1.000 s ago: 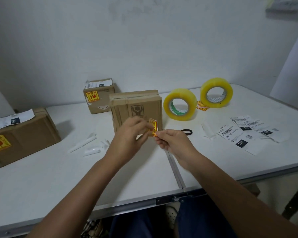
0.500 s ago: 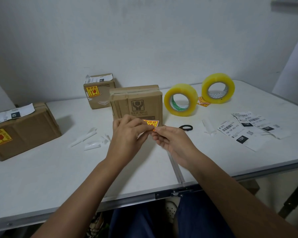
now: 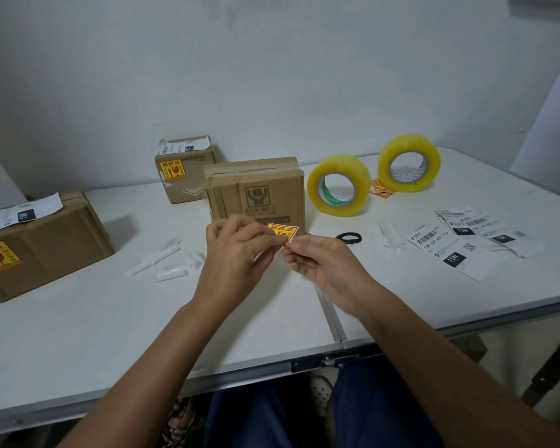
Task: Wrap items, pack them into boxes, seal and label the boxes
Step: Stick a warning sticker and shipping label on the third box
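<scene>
Both hands, left (image 3: 236,253) and right (image 3: 324,263), pinch one sticker (image 3: 283,231) before the sealed middle box (image 3: 256,192); two boxes (image 3: 185,169) already labelled, this one isn't.

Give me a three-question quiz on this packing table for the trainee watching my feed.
1. True or false: the middle box already carries a yellow-and-red sticker like the other two boxes.
2. How many tape rolls stand on the table? A) one B) two C) three
3. Fill in: the left hand and right hand together pinch a ______.

Key:
1. False; no sticker shows on its visible faces.
2. B: near roll, far roll.
3. Fragile sticker.
</scene>
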A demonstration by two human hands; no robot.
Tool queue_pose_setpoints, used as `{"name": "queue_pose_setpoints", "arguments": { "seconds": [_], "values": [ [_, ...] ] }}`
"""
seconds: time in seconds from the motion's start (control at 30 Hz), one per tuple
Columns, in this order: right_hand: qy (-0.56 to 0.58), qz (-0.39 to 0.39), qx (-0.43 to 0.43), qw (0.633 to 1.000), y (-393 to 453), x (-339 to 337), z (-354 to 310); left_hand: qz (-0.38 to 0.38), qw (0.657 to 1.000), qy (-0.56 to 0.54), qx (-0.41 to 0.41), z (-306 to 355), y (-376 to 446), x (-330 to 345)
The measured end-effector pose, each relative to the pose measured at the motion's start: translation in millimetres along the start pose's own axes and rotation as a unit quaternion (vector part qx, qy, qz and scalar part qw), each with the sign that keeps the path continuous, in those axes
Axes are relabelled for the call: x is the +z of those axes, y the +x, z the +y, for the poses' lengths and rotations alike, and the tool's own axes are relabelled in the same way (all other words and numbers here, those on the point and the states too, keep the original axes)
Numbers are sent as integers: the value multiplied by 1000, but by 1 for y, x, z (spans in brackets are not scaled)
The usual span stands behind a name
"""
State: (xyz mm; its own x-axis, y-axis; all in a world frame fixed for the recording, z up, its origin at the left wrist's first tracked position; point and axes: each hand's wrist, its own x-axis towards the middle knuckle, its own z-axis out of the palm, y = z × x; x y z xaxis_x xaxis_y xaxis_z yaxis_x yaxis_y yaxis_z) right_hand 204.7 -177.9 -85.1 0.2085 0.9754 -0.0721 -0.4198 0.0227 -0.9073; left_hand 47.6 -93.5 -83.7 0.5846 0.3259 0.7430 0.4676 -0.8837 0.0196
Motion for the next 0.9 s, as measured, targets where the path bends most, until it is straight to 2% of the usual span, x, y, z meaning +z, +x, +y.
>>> {"name": "queue_pose_setpoints", "arguments": {
  "seconds": [0.47, 0.9],
  "values": [
    [5, -1, 10, 1000, -2, 3, -1, -21, 998, 43, 44, 0, -1, -4],
    [-10, 10, 1, 1000, -3, 1, 2, -14, 1000, 11, 15, 2, -3, 1]
  ]
}}
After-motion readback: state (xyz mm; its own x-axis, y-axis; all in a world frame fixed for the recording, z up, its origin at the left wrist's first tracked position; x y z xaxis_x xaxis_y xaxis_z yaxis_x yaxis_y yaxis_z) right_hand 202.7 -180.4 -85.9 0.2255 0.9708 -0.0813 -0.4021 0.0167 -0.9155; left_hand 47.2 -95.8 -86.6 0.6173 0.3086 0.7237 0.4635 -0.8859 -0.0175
